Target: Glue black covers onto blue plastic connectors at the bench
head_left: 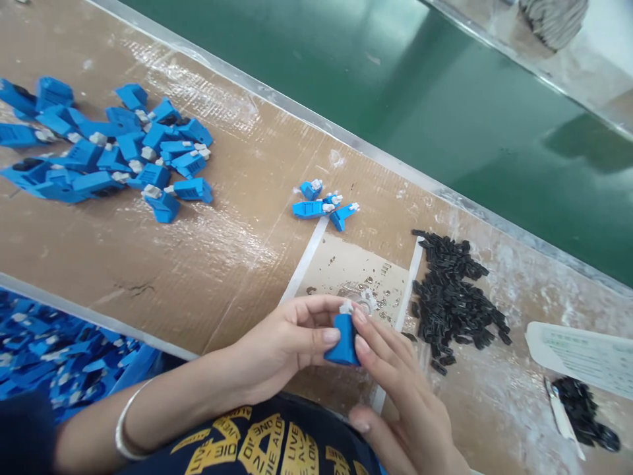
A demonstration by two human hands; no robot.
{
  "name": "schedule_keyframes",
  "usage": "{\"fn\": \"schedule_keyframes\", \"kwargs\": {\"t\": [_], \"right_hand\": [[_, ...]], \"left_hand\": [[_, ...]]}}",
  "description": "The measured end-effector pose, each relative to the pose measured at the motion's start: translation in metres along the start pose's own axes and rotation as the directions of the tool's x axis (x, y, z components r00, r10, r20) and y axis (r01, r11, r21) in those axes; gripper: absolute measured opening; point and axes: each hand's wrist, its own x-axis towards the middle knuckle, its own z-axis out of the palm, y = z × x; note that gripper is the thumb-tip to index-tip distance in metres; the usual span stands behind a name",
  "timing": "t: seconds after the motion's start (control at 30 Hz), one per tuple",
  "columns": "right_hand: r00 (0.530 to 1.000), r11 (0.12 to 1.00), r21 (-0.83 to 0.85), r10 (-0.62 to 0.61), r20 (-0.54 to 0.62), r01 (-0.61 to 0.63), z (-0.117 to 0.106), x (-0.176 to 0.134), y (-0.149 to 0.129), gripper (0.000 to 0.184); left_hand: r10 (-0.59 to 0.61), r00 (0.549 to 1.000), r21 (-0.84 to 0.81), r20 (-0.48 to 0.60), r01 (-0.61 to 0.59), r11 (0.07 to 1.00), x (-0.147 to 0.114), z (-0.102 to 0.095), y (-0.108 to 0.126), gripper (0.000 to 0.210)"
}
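Between my hands, just above the table, is a blue plastic part [343, 340] with a small white-grey knob at its top. My left hand [281, 343] pinches it between thumb and fingers from the left. The fingertips of my right hand [403, 373] press on its right side, while the right thumb stays apart lower down. Behind the hands lies a beige panel [341, 264], spotted with glossy dark marks and edged with white tape. Past that sits a small group of similar blue parts [309, 210] with white-grey knobs.
A large cluster of blue parts [119, 148] covers the table's left side. Many more fill a bin [136, 366] at lower left. Small black pieces [450, 290] are heaped at right, near a white printed card [583, 356] and a second black pile [581, 406]. A green surface [376, 86] runs behind.
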Motion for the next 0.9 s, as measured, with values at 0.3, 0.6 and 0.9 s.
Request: {"fn": "schedule_keyframes", "kwargs": {"t": [0.3,0.6,0.9], "right_hand": [[0.936,0.877,-0.363,0.227,-0.267,-0.316,-0.018,-0.028,0.063,0.018],[0.979,0.865,-0.459,0.165,-0.121,-0.202,-0.031,-0.039,0.094,0.023],[0.998,0.893,-0.445,0.054,-0.032,-0.062,-0.037,-0.040,0.112,0.024]], "left_hand": [[0.662,0.570,0.172,-0.487,-0.680,0.713,-0.023,-0.008,0.087,0.027],[0.742,0.561,0.194,-0.368,-0.734,0.651,-0.014,-0.003,0.088,0.052],[0.731,0.616,0.942,0.293,-0.054,-0.332,0.014,-0.002,0.092,0.025]]}}
